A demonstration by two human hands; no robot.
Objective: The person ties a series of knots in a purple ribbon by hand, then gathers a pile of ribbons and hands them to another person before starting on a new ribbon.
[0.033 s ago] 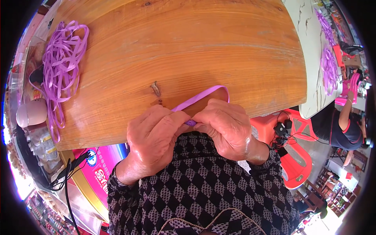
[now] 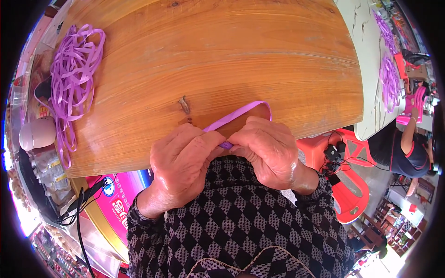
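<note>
Just off the near edge of the table, my left hand (image 2: 183,160) and my right hand (image 2: 266,150) meet with their fingertips pinched. Between them is a small folded or knotted part of a purple ribbon (image 2: 237,113). A loop of this ribbon rises over the wooden tabletop behind my fingers and drops behind my right hand. Both hands are closed on it, and my fingers hide most of the knotted part. A tangled heap of the same purple ribbon (image 2: 76,69) lies at the table's far left.
The wooden table (image 2: 222,55) spans the front. On the left are a pale pink rounded object (image 2: 38,133) and black cables (image 2: 81,204). To the right stand a marble-patterned surface (image 2: 371,106) with more purple ribbon (image 2: 390,83), a red plastic stool (image 2: 350,197) and another person (image 2: 405,150).
</note>
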